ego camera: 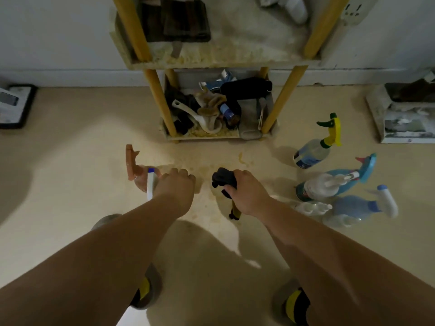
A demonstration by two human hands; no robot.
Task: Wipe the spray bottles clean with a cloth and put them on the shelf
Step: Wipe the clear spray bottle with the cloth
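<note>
My left hand (176, 185) is curled over a spray bottle with a white head and blue tip (150, 184); the bottle's body is hidden under the hand. A pink spray bottle (133, 165) stands just left of it. My right hand (247, 191) grips a dark cloth (222, 180) bunched around a yellow and black piece (235, 212). Several more spray bottles lie on the floor to the right: one with a yellow head (315, 150), a blue-headed one (329, 184), a pale blue one with a white head (360, 205).
A shelf with yellow posts (157, 95) stands against the wall ahead. Its bottom board holds a ladle, rags and small bottles; its upper board (223, 60) carries dark folded cloths and a white bottle. A scale sits far left, boxes far right. My feet are below.
</note>
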